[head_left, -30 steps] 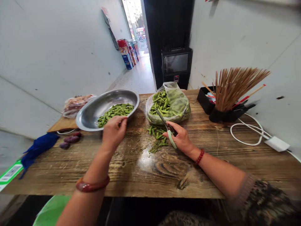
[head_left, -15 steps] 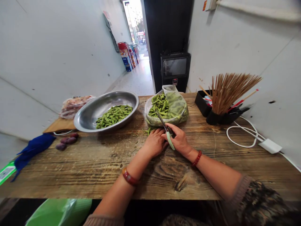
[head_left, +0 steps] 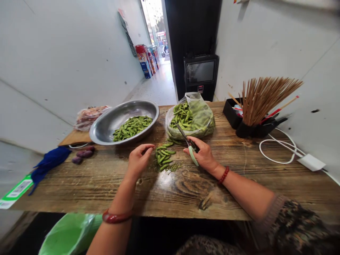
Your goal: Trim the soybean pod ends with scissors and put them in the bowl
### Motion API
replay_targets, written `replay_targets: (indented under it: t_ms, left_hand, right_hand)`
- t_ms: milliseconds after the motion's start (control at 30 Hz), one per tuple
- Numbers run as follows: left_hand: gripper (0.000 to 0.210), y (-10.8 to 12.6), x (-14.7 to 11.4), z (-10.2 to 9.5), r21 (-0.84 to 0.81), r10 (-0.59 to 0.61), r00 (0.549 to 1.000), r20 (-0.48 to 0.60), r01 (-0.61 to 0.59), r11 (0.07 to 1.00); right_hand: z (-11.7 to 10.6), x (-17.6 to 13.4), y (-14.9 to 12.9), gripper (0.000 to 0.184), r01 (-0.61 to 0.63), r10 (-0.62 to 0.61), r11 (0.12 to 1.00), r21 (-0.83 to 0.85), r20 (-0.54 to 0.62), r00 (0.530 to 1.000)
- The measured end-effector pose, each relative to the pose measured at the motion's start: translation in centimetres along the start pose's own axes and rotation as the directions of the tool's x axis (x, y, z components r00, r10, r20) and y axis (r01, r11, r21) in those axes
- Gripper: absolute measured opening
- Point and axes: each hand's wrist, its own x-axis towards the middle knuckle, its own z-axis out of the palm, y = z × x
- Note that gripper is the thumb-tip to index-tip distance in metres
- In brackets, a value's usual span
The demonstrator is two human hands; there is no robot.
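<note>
My right hand (head_left: 204, 153) is closed round a pair of scissors (head_left: 193, 155) with pale green handles. Their dark blades point up and left toward an open plastic bag (head_left: 203, 132) full of green edamame pods. My left hand (head_left: 140, 159) is just above the table, beside a small pile of edamame pods (head_left: 164, 156). Its fingers are bent, with a gap between thumb and forefinger, and nothing shows in them. Tiny green trimmings (head_left: 173, 167) lie at the pile's near side. A wide steel basin (head_left: 106, 125), tilted, holds more pods at the back left.
On the wooden table (head_left: 111, 184), several purple shallots or similar (head_left: 84, 153) and a blue cloth (head_left: 51, 161) lie left. Skewers (head_left: 265, 101) stand in a black holder (head_left: 243, 131) at right, near a white cable and adapter (head_left: 311, 162). Below is a green bin (head_left: 66, 232).
My left hand has moved left, away from the scissors, uncovering the pile of pods and trimmings. My right hand still holds the scissors in nearly the same place. The view has shifted slightly.
</note>
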Motion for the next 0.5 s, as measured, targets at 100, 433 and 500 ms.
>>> replay_targets:
  t_ms: [100, 433, 500]
  left_hand:
    - [0.023, 0.3, 1.4, 0.7, 0.074, 0.020, 1.000, -0.009, -0.019, 0.997]
    - [0.027, 3.3, 3.0, 7.0, 0.362, 0.348, 0.879, 0.325, -0.456, 0.813]
    - [0.028, 3.7, 2.5, 7.2, 0.426, 0.358, 0.864, 0.354, -0.489, 0.761]
  right_hand:
    - [0.0, -0.1, 0.1, 0.043, -0.004, 0.004, 1.000, -0.015, -0.002, 1.000]
    - [0.1, 0.0, 0.3, 0.042, -0.003, 0.003, 1.000, -0.024, 0.000, 1.000]
    - [0.1, 0.0, 0.2, 0.042, 0.006, -0.005, 1.000, -0.028, 0.020, 1.000]
